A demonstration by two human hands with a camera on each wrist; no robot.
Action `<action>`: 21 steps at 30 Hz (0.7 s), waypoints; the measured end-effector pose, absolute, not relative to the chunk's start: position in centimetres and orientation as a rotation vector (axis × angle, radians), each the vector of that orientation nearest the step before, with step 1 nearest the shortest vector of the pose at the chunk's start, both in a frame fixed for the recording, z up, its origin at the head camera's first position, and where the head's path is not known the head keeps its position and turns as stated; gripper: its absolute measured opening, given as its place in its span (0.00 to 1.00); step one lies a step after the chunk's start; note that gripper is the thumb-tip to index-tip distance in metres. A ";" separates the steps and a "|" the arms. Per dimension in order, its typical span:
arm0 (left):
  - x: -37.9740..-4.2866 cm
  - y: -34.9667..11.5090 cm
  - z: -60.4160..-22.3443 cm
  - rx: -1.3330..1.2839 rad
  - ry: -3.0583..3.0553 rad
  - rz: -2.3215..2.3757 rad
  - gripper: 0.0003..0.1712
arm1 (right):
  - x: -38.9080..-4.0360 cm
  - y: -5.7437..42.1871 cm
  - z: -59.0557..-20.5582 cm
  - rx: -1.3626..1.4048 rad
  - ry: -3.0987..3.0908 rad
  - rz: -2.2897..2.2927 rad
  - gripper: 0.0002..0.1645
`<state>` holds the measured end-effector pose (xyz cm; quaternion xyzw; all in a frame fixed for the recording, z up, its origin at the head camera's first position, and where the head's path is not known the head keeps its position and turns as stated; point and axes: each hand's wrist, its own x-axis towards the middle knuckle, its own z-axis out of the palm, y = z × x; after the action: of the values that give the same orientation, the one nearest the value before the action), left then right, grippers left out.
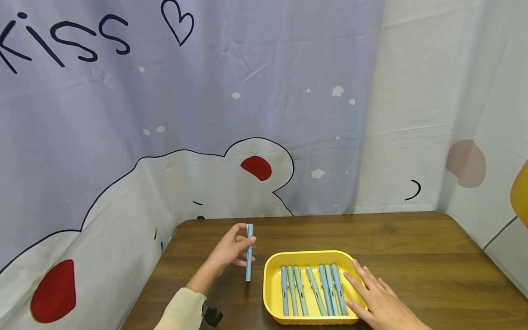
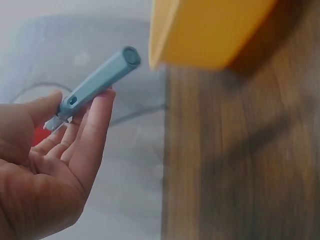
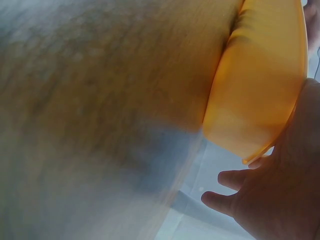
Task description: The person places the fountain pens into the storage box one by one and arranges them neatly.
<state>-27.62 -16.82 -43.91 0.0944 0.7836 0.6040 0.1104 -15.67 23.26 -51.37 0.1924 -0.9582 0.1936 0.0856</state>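
Note:
Held upright above the table, a light blue capped pen (image 1: 249, 263) is pinched between thumb and fingers of my left hand (image 1: 230, 247). In the left wrist view the pen (image 2: 102, 77) points its flat end toward the yellow tray. That yellow tray (image 1: 305, 253) stands to the right of this hand, with several blue and green pens (image 1: 284, 293) lying side by side in it. My right hand (image 1: 381, 302) rests at the tray's right rim, fingers extended and spread. From the right wrist view, the hand (image 3: 285, 192) is against the tray's (image 3: 255, 75) edge.
A brown wooden table (image 1: 392, 233) carries the tray. Behind and beside it hangs a printed curtain (image 1: 264, 91) with cartoon figures. A black device (image 1: 211, 315) sits at my left wrist, below a pale sleeve (image 1: 181, 309).

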 end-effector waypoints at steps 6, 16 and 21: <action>-26.5 -14.8 -43.6 0.326 2.144 1.829 0.31 | -15.7 23.3 -51.3 0.573 -2.873 0.589 0.37; -25.1 -12.3 -44.8 0.369 1.892 1.845 0.38 | -15.7 23.3 -51.2 0.560 -2.915 0.612 0.37; -24.7 -11.1 -45.2 0.414 1.835 1.840 0.40 | -15.7 23.3 -51.2 0.559 -2.910 0.601 0.37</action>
<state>-24.67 -11.09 -45.22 0.1522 0.6747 0.6767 0.2524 -15.68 23.27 -51.21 0.1846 -0.9608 0.1983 0.0591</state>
